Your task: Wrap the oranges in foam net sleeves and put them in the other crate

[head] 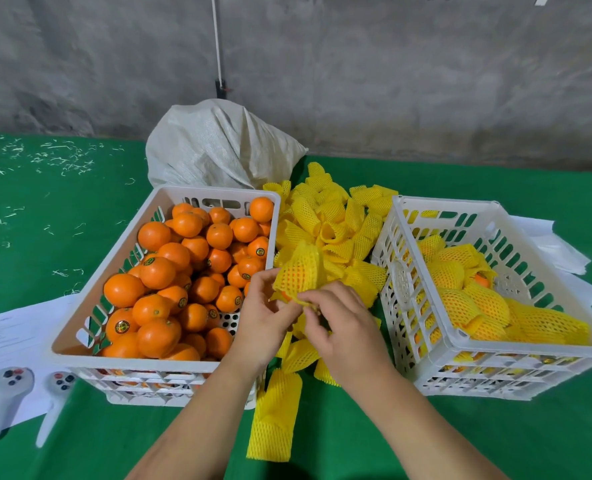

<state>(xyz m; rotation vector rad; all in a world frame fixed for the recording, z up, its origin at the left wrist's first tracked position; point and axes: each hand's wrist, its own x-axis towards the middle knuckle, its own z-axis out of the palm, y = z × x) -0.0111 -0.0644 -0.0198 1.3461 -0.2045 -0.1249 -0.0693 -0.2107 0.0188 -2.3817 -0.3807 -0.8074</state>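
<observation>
Left crate (80, 327): heaped with bare oranges (170, 271), bulk of work outstanding. Right crate (530, 344): one shallow layer of sleeved oranges (474, 303), roughly a minor share done. Loose foam net sleeves (332, 230) piled on table between crates. Between crates, near side: left hand (265, 313) and right hand (343, 323) together, both pinching a sleeve (299, 275) half drawn over one orange.

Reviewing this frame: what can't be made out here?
Head view only:
- The orange inside the yellow foam net sleeve: mostly covered by the net and by the left hand and right hand.
- The print on the white paper sheets: too small to read.
- Lower layers in the white plastic crate of bare oranges: buried under the top fruit.
</observation>
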